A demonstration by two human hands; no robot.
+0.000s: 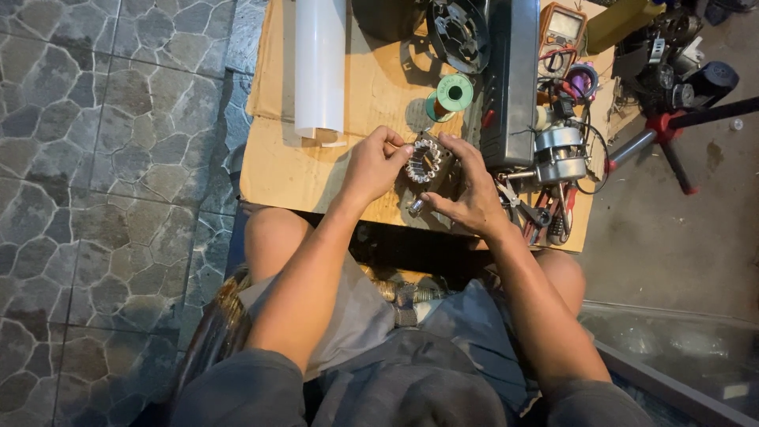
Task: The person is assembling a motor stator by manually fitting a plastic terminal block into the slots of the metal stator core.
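left hand [373, 164] + right hand [466, 194]: each grip clamped on round silvery wound motor stator [423, 160] | over cardboard-covered bench [288, 170] | likely heavy, stiff; fine windings fragile, best held by outer rim

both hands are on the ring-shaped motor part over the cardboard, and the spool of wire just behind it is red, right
Not quite. The head view shows the spool of wire is green, not red. The rest holds: the left hand and right hand are both on the ring-shaped motor part over the cardboard, with the spool just behind it.
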